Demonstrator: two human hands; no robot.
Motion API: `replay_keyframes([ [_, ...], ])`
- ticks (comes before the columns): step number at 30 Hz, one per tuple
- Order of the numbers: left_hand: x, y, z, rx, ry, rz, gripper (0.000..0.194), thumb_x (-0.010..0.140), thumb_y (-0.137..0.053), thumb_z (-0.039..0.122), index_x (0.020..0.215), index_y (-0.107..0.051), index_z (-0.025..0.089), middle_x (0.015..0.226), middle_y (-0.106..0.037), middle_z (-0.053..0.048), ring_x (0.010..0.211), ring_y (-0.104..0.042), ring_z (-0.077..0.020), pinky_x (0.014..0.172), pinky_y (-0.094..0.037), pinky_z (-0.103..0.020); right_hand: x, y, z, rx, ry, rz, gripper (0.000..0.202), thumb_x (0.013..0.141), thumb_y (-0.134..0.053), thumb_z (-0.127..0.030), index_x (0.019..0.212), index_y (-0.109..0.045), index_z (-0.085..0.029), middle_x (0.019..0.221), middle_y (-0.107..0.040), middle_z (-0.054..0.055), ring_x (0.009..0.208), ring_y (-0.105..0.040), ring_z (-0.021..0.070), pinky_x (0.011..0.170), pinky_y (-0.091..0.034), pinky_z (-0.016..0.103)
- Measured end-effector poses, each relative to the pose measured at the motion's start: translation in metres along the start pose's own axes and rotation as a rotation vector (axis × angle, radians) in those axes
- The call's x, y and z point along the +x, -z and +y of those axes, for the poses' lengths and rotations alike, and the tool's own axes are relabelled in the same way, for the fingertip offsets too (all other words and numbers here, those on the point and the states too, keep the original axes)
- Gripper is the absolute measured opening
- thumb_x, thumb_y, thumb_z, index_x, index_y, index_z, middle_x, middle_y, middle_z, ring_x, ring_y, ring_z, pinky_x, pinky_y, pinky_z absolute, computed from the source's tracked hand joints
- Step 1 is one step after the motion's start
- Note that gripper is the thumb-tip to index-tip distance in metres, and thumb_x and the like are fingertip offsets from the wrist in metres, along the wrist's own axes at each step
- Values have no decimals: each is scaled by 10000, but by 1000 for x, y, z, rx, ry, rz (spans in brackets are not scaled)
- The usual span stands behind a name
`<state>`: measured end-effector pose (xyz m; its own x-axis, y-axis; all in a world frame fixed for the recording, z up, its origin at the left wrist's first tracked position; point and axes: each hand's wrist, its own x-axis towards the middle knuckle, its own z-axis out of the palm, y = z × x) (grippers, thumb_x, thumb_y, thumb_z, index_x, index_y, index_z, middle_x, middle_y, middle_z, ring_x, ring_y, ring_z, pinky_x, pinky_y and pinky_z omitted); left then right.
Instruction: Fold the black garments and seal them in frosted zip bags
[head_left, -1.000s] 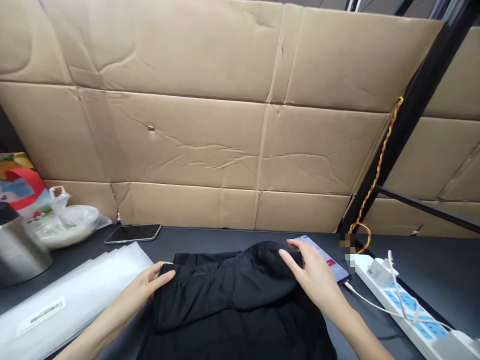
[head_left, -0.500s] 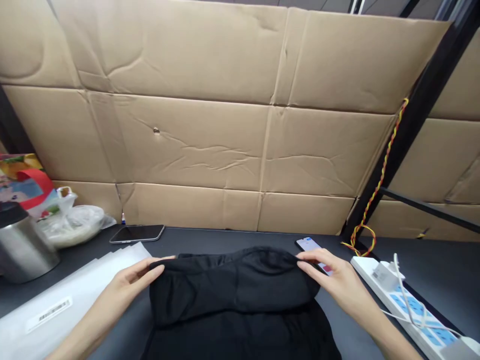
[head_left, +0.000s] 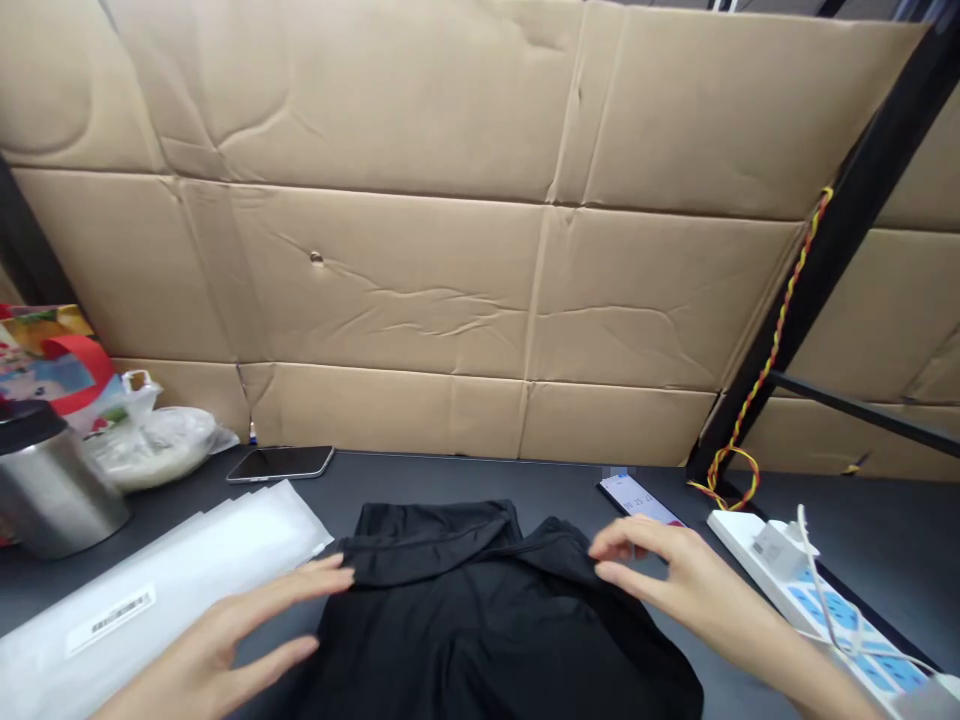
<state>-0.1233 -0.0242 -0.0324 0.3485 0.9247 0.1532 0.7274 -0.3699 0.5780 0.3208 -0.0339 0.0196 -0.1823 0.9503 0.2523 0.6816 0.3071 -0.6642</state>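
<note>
A black cloth garment [head_left: 480, 620] with a broad band along its far edge lies spread in front of me. It looks like leggings or pants, and its near part runs out of view. My left hand [head_left: 232, 640] is open at the garment's left edge, thumb and fingers spread, fingertips resting at the band's corner. On the other side, my right hand [head_left: 660, 565] has its thumb and curled fingers apart beside the band's right end. Nothing shows between them. The band is folded unevenly, with a dip right of the middle.
White plastic packaging bags [head_left: 187, 570] with a barcode label lie left. Behind them are a steel mug [head_left: 64, 490], a knotted plastic bag [head_left: 165, 445] and a dark phone [head_left: 281, 462]. Another phone [head_left: 637, 497] and a power strip [head_left: 832, 610] lie right. Cardboard [head_left: 420, 280] walls the back.
Both hands have released the band, which they were pinching and holding up. The garment now lies lower and flatter, its far band opened out. My left hand has spread and moved nearer.
</note>
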Motion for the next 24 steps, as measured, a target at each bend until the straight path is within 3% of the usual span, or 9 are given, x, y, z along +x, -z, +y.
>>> replay_keyframes([
  [3, 33, 5, -1, 60, -81, 30, 479, 808, -614, 446, 1285, -579, 413, 1409, -519, 57, 1288, -482, -315, 1098, -346, -438, 26, -33, -24, -94, 128, 14, 150, 845, -626, -266, 982, -676, -301, 944, -679, 5, 898, -608, 225, 797, -476, 327],
  [6, 48, -7, -9, 37, -128, 63, 403, 844, -578, 384, 1245, -619, 386, 1381, -555, 45, 1276, -499, -292, 1099, -349, -424, 43, -61, -37, -304, 208, 7, 294, 838, -653, -222, 1126, -632, -274, 998, -669, 34, 967, -580, 245, 861, -443, 367],
  [11, 67, -8, -7, -83, -14, 160, 244, 818, -607, 479, 942, -739, 315, 1021, -752, 4, 1011, -667, -280, 928, -488, -324, 71, -82, -26, -384, 193, -2, 132, 881, -583, -165, 822, -678, -236, 824, -675, 21, 822, -614, 210, 753, -446, 309],
  [15, 90, -7, -2, -74, 67, 287, 395, 854, -525, 525, 1104, -631, 238, 862, -726, -26, 765, -684, -247, 761, -531, -335, 90, -78, -15, -365, 129, 67, 183, 917, -523, -197, 784, -648, -214, 756, -663, 22, 729, -625, 193, 673, -446, 276],
  [16, 94, -9, -2, -62, 75, 323, 451, 855, -517, 517, 1184, -580, 215, 928, -717, -52, 781, -681, -258, 783, -527, -366, 90, -75, -17, -370, 114, 97, 167, 916, -522, -199, 805, -646, -205, 785, -665, 40, 755, -625, 209, 692, -450, 295],
  [18, 95, -16, -2, -4, 28, 391, 505, 866, -509, 472, 1283, -502, 188, 1174, -648, -115, 995, -643, -298, 935, -460, -434, 82, -69, -25, -387, 113, 162, 142, 922, -508, -199, 868, -640, -195, 875, -660, 74, 855, -612, 242, 772, -449, 345],
  [20, 90, -25, -3, 119, -122, 396, 409, 908, -477, 403, 1267, -529, 215, 1338, -562, -100, 1234, -511, -301, 1079, -330, -457, 64, -66, -37, -383, 169, 165, 160, 943, -472, -200, 910, -628, -211, 931, -649, 66, 918, -595, 237, 841, -438, 356],
  [22, 80, -35, -4, 283, -289, 301, 345, 956, -439, 351, 1275, -548, 275, 1397, -535, -32, 1353, -390, -267, 1141, -245, -462, 42, -66, -44, -327, 266, 36, 198, 958, -447, -201, 894, -629, -243, 905, -656, 26, 879, -608, 200, 840, -459, 316],
  [24, 71, -45, -5, 422, -356, 174, 417, 978, -437, 369, 1393, -439, 339, 1465, -461, 9, 1392, -327, -266, 1147, -229, -503, 22, -69, -39, -258, 263, -104, 214, 954, -457, -209, 917, -662, -260, 957, -682, 22, 906, -631, 199, 851, -485, 311],
])
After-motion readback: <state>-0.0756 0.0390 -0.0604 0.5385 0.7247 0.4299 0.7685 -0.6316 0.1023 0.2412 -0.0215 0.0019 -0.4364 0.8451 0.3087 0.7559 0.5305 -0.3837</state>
